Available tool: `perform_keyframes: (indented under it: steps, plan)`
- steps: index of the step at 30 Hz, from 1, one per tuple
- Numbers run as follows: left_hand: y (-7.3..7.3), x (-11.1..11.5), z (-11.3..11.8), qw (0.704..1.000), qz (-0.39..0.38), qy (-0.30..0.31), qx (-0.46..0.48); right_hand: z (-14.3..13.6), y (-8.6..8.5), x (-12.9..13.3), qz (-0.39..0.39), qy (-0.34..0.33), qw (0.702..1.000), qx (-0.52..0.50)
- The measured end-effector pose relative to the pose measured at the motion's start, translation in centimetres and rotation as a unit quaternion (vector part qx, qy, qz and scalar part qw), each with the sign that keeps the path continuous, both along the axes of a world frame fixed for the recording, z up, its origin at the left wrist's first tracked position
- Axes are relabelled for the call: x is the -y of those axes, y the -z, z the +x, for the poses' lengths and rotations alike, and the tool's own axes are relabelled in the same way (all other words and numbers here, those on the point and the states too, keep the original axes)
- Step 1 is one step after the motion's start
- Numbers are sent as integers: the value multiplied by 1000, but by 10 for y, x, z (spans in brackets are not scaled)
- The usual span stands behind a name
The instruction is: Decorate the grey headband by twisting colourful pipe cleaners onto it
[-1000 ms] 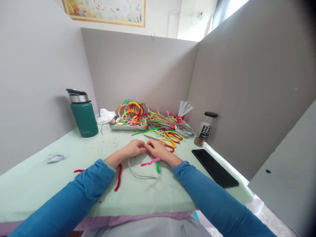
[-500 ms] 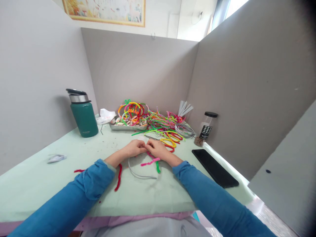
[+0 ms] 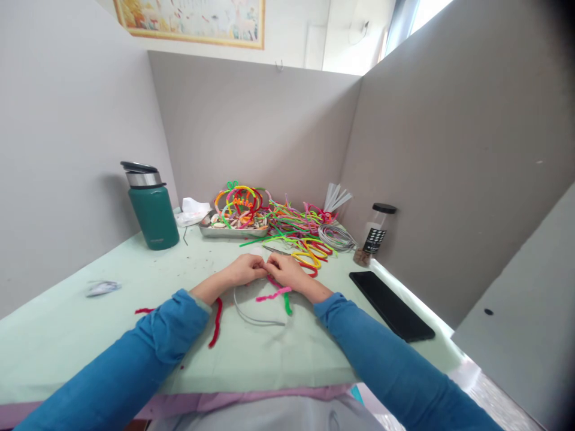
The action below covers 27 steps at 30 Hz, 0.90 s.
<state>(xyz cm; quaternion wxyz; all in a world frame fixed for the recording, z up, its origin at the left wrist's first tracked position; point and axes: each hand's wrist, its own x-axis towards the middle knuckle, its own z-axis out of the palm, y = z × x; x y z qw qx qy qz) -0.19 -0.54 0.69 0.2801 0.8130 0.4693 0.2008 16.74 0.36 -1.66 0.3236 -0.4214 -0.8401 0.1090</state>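
Observation:
My left hand and my right hand meet over the middle of the table, fingertips pinched together. What lies between the fingers is too small to make out. A grey wire curves down from under my left hand. Just below my right hand lie a pink fuzzy stem and a green one. Near my left sleeve is a dark red fuzzy stem. Scissors, partly hidden, rest behind my right hand, beside yellow and red bent stems.
A green bottle stands at the left. Behind my hands are a metal tray, a pile of colourful stems and coiled wire. At the right are a clear jar and a black phone.

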Motion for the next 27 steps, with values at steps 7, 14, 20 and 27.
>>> perform_keyframes:
  steps: [7, 14, 20, 27]
  plan:
    - [0, 0, 0, 1000, -6, 3, 7, -1, -2, 1, -6, 7, 1000, 8]
    - [1, -1, 0, 1000, 0, 3, 3, 0, -2, 1, -2, 5, 1000, 7]
    - [1, -1, 0, 1000, 2, 4, 3, 0, -2, 2, 0, 4, 1000, 7]
    - [0, 0, 0, 1000, -10, 8, 12, 0, -2, 2, -4, 4, 1000, 8]
